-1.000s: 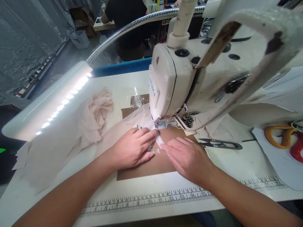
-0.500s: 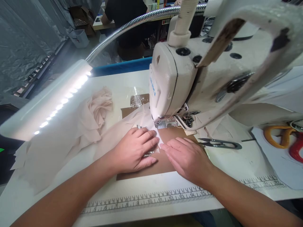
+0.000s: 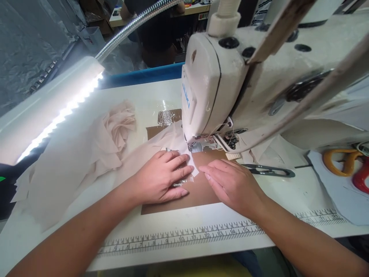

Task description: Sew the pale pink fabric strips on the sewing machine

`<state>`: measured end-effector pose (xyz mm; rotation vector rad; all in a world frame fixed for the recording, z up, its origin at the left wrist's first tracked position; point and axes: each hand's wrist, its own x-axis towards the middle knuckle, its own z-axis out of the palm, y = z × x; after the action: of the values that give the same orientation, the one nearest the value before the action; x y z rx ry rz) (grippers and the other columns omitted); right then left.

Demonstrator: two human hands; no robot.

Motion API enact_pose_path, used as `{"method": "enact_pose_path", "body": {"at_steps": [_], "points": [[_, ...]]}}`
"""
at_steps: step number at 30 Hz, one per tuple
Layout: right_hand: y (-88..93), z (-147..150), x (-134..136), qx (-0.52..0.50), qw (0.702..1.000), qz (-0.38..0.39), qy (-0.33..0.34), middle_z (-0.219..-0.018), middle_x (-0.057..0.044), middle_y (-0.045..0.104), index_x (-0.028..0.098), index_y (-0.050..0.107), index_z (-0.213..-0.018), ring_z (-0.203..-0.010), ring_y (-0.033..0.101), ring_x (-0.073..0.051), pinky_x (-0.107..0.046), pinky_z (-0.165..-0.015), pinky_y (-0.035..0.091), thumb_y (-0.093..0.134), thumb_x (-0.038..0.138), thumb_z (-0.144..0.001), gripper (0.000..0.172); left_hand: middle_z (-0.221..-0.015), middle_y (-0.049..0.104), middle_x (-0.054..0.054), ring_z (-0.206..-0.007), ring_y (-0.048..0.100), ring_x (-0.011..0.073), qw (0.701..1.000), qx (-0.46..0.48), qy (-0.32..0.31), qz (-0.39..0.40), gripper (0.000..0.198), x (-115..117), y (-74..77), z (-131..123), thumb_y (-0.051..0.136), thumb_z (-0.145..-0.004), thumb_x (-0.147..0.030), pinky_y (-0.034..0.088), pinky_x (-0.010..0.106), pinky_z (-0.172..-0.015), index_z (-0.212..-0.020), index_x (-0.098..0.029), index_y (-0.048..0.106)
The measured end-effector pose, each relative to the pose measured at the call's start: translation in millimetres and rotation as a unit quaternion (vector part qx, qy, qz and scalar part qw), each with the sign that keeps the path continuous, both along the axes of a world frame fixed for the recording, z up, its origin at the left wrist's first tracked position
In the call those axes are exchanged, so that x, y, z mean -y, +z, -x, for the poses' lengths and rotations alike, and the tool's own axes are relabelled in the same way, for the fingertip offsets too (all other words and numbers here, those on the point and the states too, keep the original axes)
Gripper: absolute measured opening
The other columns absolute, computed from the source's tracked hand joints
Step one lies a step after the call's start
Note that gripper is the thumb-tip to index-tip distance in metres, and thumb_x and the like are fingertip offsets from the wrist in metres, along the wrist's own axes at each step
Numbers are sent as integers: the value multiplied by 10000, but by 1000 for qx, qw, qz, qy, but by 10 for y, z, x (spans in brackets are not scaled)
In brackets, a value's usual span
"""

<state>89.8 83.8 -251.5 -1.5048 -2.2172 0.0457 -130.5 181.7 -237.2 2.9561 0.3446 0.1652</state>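
Observation:
My left hand (image 3: 163,177) lies with fingers spread, pressing thin pale pink fabric (image 3: 144,154) against the brown plate (image 3: 173,206) on the sewing bed. The fabric's narrow end runs under the presser foot (image 3: 190,146) of the white sewing machine (image 3: 201,84). Just right of the fabric's edge is my right hand (image 3: 230,181), its fingers drawn together and closed over the brown plate. Whether anything is pinched in it is hidden. Clear tape (image 3: 183,181) shows below my left fingers.
Crumpled pale fabric (image 3: 115,130) spreads at left under a lit lamp (image 3: 57,104). Black thread snips (image 3: 271,171) lie right of my right hand; orange-handled scissors (image 3: 343,163) are farther right. A ruler strip (image 3: 181,238) lines the front edge. A person (image 3: 155,34) sits beyond.
My right fingertips have drawn slightly away from the fabric's edge. The left hand stays flat on the fabric. The view has shifted a little, moving the lamp and machine within it.

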Motion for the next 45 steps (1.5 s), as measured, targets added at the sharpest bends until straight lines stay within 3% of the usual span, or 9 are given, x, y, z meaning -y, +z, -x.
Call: {"method": "enact_pose_path", "body": {"at_steps": [16, 26, 32, 38, 45], "points": [[13, 20, -39, 7, 999, 15, 34, -753, -37, 612, 152, 685, -1020, -696, 500, -157, -280, -628, 374, 414, 87, -877, 313, -1332, 463, 177, -1109, 463, 340, 1000, -17, 6, -7, 486, 91, 42, -29, 432, -920, -460, 404, 488, -892, -1341, -224, 488], [15, 19, -45, 23, 998, 35, 51, -748, -42, 589, 157, 685, -999, -707, 477, -165, -286, -643, 360, 389, 110, -900, 315, -1386, 419, 196, -1206, 417, 379, 1000, -25, 8, 14, 517, 135, 79, -2, 436, -911, -493, 381, 536, -945, -1344, -215, 481], [27, 85, 6, 23, 999, 18, 31, -782, -42, 596, 144, 673, -974, -726, 458, -173, -302, -673, 353, 387, 91, -898, 301, -1382, 471, 164, -1135, 488, 310, 998, 16, 58, 30, 499, 104, 63, -34, 405, -930, -468, 410, 461, -934, -1250, -108, 537], [21, 100, 17, 19, 999, 12, 31, -778, -43, 593, 123, 669, -978, -735, 447, -177, -310, -676, 346, 402, 60, -870, 295, -1365, 514, 116, -1120, 502, 294, 998, 10, 60, -15, 477, 79, 7, -76, 409, -945, -416, 411, 444, -883, -1316, -134, 508], [-2, 106, 28, 42, 998, -13, 41, -806, -51, 608, 110, 659, -1018, -750, 445, -179, -312, -688, 352, 423, 37, -833, 309, -1397, 486, 110, -1150, 473, 287, 998, 2, 63, -2, 494, 87, 16, -63, 406, -948, -417, 400, 445, -944, -1329, -117, 502]]}}
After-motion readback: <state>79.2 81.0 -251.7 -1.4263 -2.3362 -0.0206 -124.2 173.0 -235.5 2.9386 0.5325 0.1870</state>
